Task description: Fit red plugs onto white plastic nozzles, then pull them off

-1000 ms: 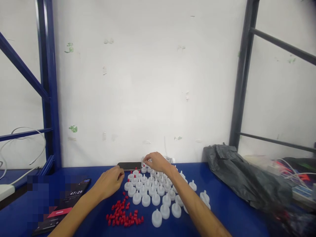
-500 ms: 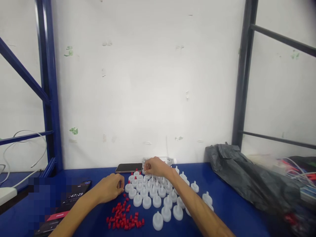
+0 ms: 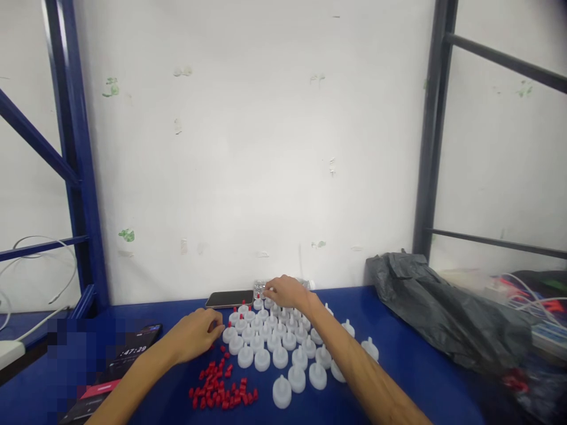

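Note:
Many white nozzle caps point(image 3: 280, 356) stand upright on the blue table, spouts up. Several at the far left carry small red tips point(image 3: 241, 317). My right hand point(image 3: 286, 292) is over the far row, fingers pinched together just right of a red-tipped cap point(image 3: 258, 302); whatever is between the fingertips is hidden. To the left of the caps, my left hand point(image 3: 199, 332) rests low with fingers curled and pressed together, and I cannot see what they hold. Just in front of it lies a loose pile of red tips point(image 3: 221, 386).
A phone point(image 3: 230, 299) and a clear plastic bottle point(image 3: 305, 284) lie along the wall. Another phone showing a timer point(image 3: 135, 352) is beside my left forearm. A grey plastic bag point(image 3: 425, 307) covers the right side. Blue rack posts point(image 3: 84, 177) flank the table.
My right hand has moved slightly right, uncovering a red-tipped cap in the far row. My left hand stays curled beside the caps. The view has shifted a little.

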### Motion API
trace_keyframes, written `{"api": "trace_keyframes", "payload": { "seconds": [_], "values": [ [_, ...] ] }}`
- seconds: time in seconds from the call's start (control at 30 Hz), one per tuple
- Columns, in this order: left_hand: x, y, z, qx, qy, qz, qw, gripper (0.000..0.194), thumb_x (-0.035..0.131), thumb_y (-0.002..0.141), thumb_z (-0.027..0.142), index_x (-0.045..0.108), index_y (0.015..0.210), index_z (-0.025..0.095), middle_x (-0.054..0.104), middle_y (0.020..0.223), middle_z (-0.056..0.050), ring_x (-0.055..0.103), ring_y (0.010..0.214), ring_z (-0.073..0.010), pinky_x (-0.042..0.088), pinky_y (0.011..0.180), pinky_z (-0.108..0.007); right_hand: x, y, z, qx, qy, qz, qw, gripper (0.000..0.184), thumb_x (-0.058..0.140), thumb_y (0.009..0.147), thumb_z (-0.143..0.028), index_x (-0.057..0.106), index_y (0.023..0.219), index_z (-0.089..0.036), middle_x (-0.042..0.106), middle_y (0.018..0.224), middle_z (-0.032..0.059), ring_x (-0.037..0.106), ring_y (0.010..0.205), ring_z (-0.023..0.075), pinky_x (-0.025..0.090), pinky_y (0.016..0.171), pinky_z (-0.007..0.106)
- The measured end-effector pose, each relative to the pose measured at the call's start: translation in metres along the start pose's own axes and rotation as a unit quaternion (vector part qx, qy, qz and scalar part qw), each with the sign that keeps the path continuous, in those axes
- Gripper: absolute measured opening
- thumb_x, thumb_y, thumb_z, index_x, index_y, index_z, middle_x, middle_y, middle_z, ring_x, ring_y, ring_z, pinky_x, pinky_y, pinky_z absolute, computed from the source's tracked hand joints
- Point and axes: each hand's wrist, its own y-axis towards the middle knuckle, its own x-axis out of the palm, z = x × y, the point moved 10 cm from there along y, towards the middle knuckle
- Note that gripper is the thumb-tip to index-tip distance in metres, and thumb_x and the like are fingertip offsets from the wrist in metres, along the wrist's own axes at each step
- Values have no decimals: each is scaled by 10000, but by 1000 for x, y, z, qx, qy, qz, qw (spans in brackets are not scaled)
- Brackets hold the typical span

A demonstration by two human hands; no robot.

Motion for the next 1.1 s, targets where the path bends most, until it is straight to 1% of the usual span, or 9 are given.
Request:
{"api": "trace_keyframes", "payload": {
  "seconds": [0.1, 0.23, 0.33, 0.43, 0.57, 0.63, 0.7, 0.9, 1.1],
  "values": [
    [-9, 1, 1, -1, 12, 25, 1000, 280, 435, 907, 397, 653, 807, 253, 710, 812, -53, 645, 790, -279, 357, 647, -333, 3, -1, -3, -9, 8, -8, 1000, 285, 600, 963, -381, 629, 1174, -191, 650, 1197, 73, 650, 1016, 203, 557, 881, 417],
    [-29, 0, 7, -14, 9, 73, 997, 296, 399, 941, 396, 636, 841, 252, 694, 754, -44, 642, 719, -265, 326, 617, -328, -5, 0, -10, -24, 26, 4, 999, 270, 612, 954, -384, 643, 1131, -182, 658, 1172, 70, 645, 1027, 207, 544, 902, 433],
    [-45, -4, 16, -14, -7, 116, 993, 318, 358, 973, 407, 596, 838, 244, 694, 788, -35, 636, 750, -250, 336, 634, -327, -15, -1, -23, -65, 63, 8, 996, 275, 624, 944, -396, 648, 1097, -169, 671, 1117, 61, 649, 997, 202, 543, 891, 432],
    [-54, -9, 26, -6, -30, 146, 989, 335, 316, 999, 434, 574, 900, 247, 690, 834, -15, 626, 765, -229, 363, 668, -326, -23, -5, -44, -112, 113, 7, 987, 294, 642, 931, -380, 623, 1128, -163, 678, 1058, 48, 660, 936, 191, 553, 837, 401],
    [-50, -11, 37, 14, -57, 148, 987, 349, 315, 1001, 503, 571, 1003, 265, 679, 846, 6, 621, 726, -209, 386, 668, -326, -28, -11, -74, -161, 167, -7, 973, 344, 738, 831, -281, 576, 1121, -189, 715, 935, 0, 669, 896, 180, 529, 789, 332],
    [-46, -11, 43, 30, -63, 138, 988, 342, 318, 999, 489, 573, 963, 264, 673, 845, 0, 626, 742, -216, 388, 668, -330, -30, -14, -87, -176, 186, -12, 967, 372, 761, 776, -204, 546, 1080, -224, 738, 886, -33, 672, 912, 167, 503, 788, 286],
    [-44, -12, 50, 46, -66, 132, 988, 337, 296, 1005, 452, 565, 929, 264, 669, 857, -8, 628, 775, -223, 391, 681, -333, -33, -17, -94, -184, 201, -12, 962, 366, 749, 762, -165, 519, 1035, -245, 752, 858, -53, 676, 916, 154, 483, 785, 258],
    [-45, -16, 59, 46, -72, 131, 988, 341, 313, 1001, 483, 529, 874, 251, 668, 835, -16, 608, 729, -222, 367, 644, -335, -37, -21, -97, -195, 220, -10, 956, 347, 751, 757, -194, 505, 995, -250, 754, 839, -52, 683, 907, 157, 460, 769, 249],
    [-31, -13, 64, 58, -83, 96, 990, 360, 284, 1005, 481, 550, 896, 265, 686, 880, -23, 637, 776, -232, 389, 663, -333, -27, -17, -92, -197, 216, -16, 956, 360, 793, 720, -197, 535, 965, -251, 728, 772, -67, 676, 859, 159, 447, 724, 238]
  ]
}}
